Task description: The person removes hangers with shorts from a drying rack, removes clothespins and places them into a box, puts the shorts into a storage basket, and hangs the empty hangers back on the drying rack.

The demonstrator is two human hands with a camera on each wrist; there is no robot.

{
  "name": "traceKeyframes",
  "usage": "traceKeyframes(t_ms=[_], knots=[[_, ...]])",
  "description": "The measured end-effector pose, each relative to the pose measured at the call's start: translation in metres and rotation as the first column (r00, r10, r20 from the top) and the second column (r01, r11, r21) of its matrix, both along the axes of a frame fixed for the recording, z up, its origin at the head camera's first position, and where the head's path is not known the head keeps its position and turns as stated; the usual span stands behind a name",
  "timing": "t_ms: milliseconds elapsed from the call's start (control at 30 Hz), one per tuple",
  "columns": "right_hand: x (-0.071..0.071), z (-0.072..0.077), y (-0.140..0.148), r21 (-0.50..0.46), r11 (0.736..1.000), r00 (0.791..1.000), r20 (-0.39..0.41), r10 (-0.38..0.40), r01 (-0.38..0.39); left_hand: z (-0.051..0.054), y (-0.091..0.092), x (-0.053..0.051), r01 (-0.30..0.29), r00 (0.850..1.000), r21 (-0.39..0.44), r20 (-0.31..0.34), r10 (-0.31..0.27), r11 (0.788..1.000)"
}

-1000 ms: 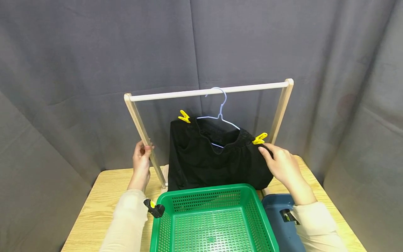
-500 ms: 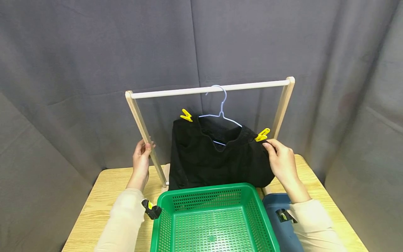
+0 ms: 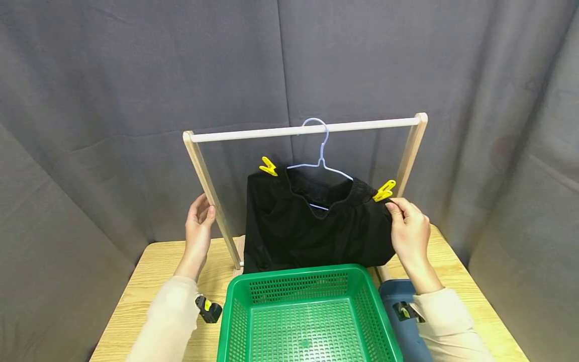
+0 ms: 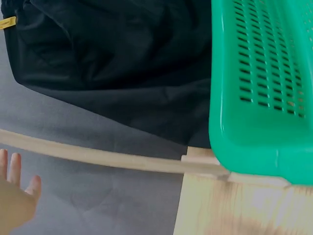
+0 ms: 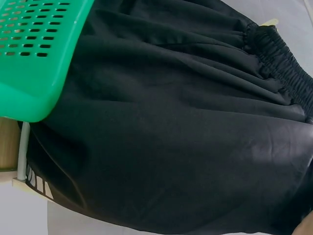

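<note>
Left grip (image 3: 197, 223), loosely spread, has come away from the wooden post (image 3: 203, 173); right grip (image 3: 410, 227) pinches the black garment (image 3: 312, 241) just beside a yellow clip (image 3: 385, 191), the hanger (image 3: 322, 150) up and left of it. Left wrist view alone separates fingers (image 4: 15, 169) from post; right wrist view details waistband gathers (image 5: 281, 63). Between and below both grips, green basket (image 3: 298, 272) on wooden bench (image 3: 149, 271); behind, grey curtain (image 3: 181, 65).

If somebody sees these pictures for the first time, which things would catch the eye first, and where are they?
Probably the bright green basket, low in the middle of the head view. Just behind it, the black garment stands out, with a pale hanger whose hook goes over the white bar, and two yellow clips at its waist. The right hand pinches the garment's upper right corner.
</note>
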State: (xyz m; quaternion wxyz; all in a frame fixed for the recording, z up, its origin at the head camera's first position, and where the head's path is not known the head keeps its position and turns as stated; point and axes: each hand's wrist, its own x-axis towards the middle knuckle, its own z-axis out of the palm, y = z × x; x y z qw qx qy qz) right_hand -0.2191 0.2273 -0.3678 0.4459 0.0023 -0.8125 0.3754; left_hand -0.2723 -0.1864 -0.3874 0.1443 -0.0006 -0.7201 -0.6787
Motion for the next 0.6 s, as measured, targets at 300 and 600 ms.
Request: traceKeyframes(t_ms=[300, 600], knots=[[0.002, 0.008, 0.001, -0.009, 1.0, 0.999, -0.032, -0.02, 0.02, 0.004, -0.009, 0.018, -0.024, 0.998, 0.059, -0.053, 0.027, 0.998], [0.009, 0.023, 0.0, -0.027, 0.999, 0.997, -0.072, -0.025, 0.023, -0.002, -0.017, 0.037, -0.037, 0.997, 0.098, -0.058, 0.042, 0.994]])
